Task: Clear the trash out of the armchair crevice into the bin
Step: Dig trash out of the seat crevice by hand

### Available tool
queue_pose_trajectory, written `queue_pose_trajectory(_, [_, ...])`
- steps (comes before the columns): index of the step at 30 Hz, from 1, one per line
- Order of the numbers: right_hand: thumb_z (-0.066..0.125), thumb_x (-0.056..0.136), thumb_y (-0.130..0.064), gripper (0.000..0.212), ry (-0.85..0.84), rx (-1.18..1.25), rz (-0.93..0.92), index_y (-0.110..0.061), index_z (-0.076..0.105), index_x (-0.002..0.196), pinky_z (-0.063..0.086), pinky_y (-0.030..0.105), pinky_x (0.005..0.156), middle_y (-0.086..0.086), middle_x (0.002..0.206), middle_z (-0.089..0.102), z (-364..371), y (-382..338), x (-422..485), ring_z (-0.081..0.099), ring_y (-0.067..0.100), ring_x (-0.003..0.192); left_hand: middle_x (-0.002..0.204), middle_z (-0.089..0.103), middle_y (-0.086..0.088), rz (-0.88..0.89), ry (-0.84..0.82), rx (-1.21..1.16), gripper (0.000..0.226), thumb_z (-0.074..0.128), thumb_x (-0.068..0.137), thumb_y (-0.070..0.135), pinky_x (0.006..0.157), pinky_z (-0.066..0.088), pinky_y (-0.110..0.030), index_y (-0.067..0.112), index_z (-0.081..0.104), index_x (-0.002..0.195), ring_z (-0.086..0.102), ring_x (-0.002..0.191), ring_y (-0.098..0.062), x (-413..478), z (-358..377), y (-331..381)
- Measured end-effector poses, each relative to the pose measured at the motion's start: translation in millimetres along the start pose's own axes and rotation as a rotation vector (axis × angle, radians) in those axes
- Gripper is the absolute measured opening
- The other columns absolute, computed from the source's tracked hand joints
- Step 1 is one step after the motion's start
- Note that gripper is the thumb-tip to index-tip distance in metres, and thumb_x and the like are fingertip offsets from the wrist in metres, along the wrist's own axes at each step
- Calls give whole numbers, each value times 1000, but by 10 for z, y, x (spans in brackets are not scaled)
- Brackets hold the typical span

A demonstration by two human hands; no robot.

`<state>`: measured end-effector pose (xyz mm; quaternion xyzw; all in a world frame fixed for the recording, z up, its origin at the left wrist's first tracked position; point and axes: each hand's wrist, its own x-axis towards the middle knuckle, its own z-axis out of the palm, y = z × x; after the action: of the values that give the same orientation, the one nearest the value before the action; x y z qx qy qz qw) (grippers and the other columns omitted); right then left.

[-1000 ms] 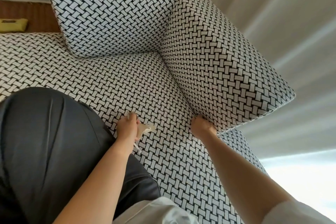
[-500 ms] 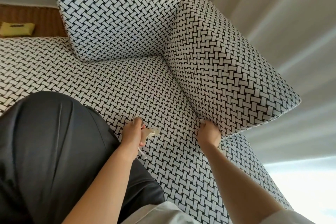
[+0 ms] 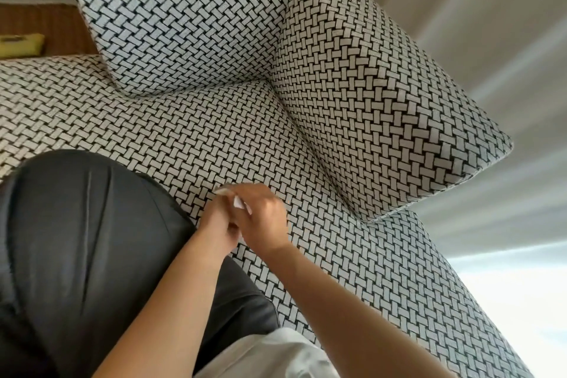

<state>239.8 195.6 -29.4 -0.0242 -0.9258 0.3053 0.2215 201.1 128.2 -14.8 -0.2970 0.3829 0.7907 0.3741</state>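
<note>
My two hands meet over the black-and-white woven armchair seat, just beside my dark-trousered thigh. My left hand grips a small bundle of pale paper trash, which pokes out above its fingers. Against it lies my right hand, fingers curled and pinching a white paper scrap at the same bundle. This part of the view is blurred. The crevice between seat and armrest runs to the right of the hands, and no trash shows in it. No bin is in view.
The back cushion stands at the top of the view. A yellow pack lies on a wooden surface at the far left. Pale curtains hang behind the armrest. My leg covers the lower left of the seat.
My right hand has left the front end of the crevice under the armrest and moved left to join my left hand at the trash. The left hand stayed near the thigh.
</note>
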Motion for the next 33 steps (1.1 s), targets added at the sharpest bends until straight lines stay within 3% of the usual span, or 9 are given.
queue_pose_trajectory(6, [46,88,-25,26,-82,-154,-74,-13,70,85,37,35,85,-1,82,71,53,16,-50,58,23,91,69,60,-7,4,18,-26,28,38,94,26,65,44,-29,13,56,77,57,73,-20,-26,-38,80])
queue_pose_trajectory(12, [44,90,-12,32,-311,-30,-238,-2,59,118,50,39,79,8,128,57,13,30,-89,62,30,85,79,58,-7,72,218,9,20,39,95,23,55,44,-23,9,52,91,58,69,-18,92,-113,118])
queue_pose_trajectory(15, [43,87,-8,29,-302,-35,-244,-3,60,109,50,34,73,10,123,60,-1,43,-101,60,28,77,74,57,-6,106,238,52,19,38,95,22,49,44,-20,12,50,85,57,63,-17,94,-99,105])
queue_pose_trajectory(18, [39,90,-5,22,-267,140,-47,-3,61,85,43,24,63,10,79,62,-100,-55,-63,48,15,71,64,54,-4,99,239,102,24,39,95,22,50,38,-23,11,54,80,51,55,-16,112,-116,93])
queue_pose_trajectory(22, [35,92,-2,29,-233,522,514,-7,57,73,45,28,61,2,66,61,-184,-160,126,53,11,60,72,55,-6,91,280,159,20,41,94,20,54,40,-25,9,57,87,49,59,-16,104,-109,65])
queue_pose_trajectory(25, [33,92,-5,30,-215,465,666,-11,53,71,39,26,53,-1,60,53,-156,-27,210,45,8,51,107,62,-17,134,368,123,25,41,94,14,85,48,-39,4,61,105,60,98,-27,61,-64,86])
queue_pose_trajectory(27, [33,96,-14,28,-338,163,633,-9,55,79,35,22,48,2,66,54,-160,103,204,42,9,51,131,54,-18,101,426,90,36,40,94,15,102,37,-45,2,54,125,51,122,-33,89,-67,134])
queue_pose_trajectory(31, [36,97,-25,23,-564,-367,387,-12,45,114,49,25,62,4,108,48,-177,178,110,53,14,75,131,54,-11,73,451,30,41,37,93,18,101,36,-40,6,51,130,52,65,-23,164,-61,172])
queue_pose_trajectory(33, [41,92,-29,36,-606,-379,352,-19,31,125,50,30,71,4,120,36,-163,150,65,50,17,93,94,62,-8,90,456,17,31,36,93,19,75,54,-27,11,62,109,36,47,-17,172,-77,177])
